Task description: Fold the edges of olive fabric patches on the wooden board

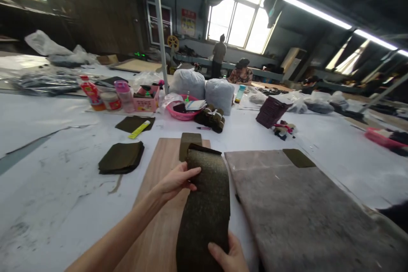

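A long dark olive fabric piece (205, 204) is held up over a wooden board (159, 204). My left hand (177, 180) grips its left edge near the top, fingers closed on the cloth. My right hand (229, 257) pinches its lower end at the bottom of the view. Behind the held piece a smaller olive piece (190, 141) lies on the board. To the right lies a grey felt pad (296, 208) with another olive piece (298, 157) on its far edge.
A stack of olive pieces (121, 158) lies left of the board, with a yellow marker (139, 129) beyond. Bottles (92, 92), a pink basket (183, 112), wrapped bundles (219, 93) and a maroon stack (270, 111) sit farther back. Two people stand or sit at the far bench.
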Demonstrator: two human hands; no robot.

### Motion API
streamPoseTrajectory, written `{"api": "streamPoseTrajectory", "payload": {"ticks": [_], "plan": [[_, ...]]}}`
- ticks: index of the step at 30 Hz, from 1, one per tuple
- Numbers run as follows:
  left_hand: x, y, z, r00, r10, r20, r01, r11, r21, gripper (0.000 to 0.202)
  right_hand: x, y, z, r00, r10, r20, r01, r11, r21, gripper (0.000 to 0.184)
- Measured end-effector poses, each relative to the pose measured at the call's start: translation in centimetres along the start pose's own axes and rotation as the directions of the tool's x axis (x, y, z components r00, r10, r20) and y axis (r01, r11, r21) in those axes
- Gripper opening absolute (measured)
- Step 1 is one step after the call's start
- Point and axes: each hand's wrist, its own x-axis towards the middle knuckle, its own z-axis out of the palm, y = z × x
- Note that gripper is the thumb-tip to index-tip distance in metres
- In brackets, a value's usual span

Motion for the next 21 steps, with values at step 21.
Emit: {"api": "streamPoseTrajectory", "payload": {"ticks": [21], "plan": [[1.7,-1.8,-8.1,0.975,0.104,-0.197,-0.093,0.994,0.065,0.046,7.7,2.4,0.6,0.933,-0.305,-0.191,0.17,0.841,-0.514,0.051]]}}
